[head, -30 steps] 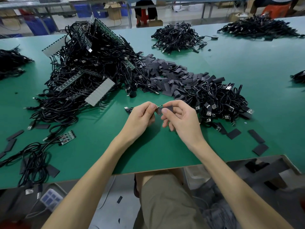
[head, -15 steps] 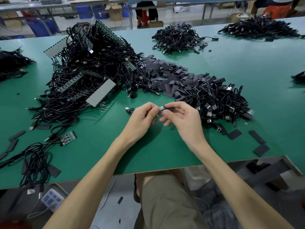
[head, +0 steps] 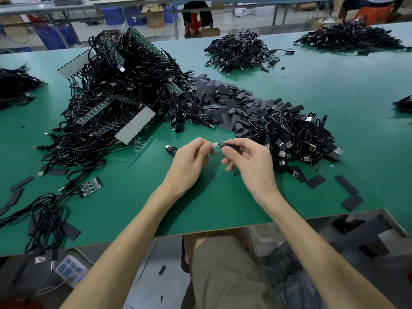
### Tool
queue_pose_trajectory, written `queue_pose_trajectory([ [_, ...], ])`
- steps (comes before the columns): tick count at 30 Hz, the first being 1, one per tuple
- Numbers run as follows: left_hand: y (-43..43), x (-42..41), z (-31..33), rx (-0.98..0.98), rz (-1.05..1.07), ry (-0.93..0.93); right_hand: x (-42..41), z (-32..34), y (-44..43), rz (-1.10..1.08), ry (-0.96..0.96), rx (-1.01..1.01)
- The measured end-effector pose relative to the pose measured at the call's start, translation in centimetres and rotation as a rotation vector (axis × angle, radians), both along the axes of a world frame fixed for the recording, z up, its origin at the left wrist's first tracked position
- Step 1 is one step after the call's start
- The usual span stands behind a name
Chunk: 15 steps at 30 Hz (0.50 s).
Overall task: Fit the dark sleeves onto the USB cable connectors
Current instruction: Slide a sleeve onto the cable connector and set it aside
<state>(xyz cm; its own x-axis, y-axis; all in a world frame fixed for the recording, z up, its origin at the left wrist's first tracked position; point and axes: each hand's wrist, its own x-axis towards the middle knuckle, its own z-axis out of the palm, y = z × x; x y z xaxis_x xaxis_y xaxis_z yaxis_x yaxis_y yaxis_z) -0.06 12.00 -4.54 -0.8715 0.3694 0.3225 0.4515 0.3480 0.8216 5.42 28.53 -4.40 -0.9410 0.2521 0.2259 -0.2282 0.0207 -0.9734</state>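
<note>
The green surface [head: 334,103] fills most of your view, its near edge just above your lap. On its left side sits the biggest heap, a tangle of black USB cables [head: 124,94] with long green circuit strips and 2 grey ribbed panels caught in it. Running from that heap toward the right is a spread of flat dark sleeves [head: 225,101], and just beside it, at your right, lies a smaller pile of cables [head: 294,139] with their metal plugs showing. 2 more cable piles rest at the far edge, and loose sleeves lie scattered near the right corner [head: 316,181] and along the left edge. A small green circuit board [head: 91,187] lies on the left among loose cables. Your 2 hands meet above the bare middle of the surface. Your left hand [head: 189,163] has its grip clamped, thumb against fingertip, on the silver USB connector [head: 215,144]. Your right hand [head: 252,166] has its grip pinched on a dark sleeve [head: 231,146], which touches the connector's rear end; you cannot tell how far it is seated.
</note>
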Motion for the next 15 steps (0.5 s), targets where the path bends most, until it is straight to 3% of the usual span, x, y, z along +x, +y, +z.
queue_pose_trajectory([
  [15,-0.21,0.39,0.06,-0.083,0.106,0.116,0.29,0.38,-0.39,-0.040,-0.021,-0.011],
])
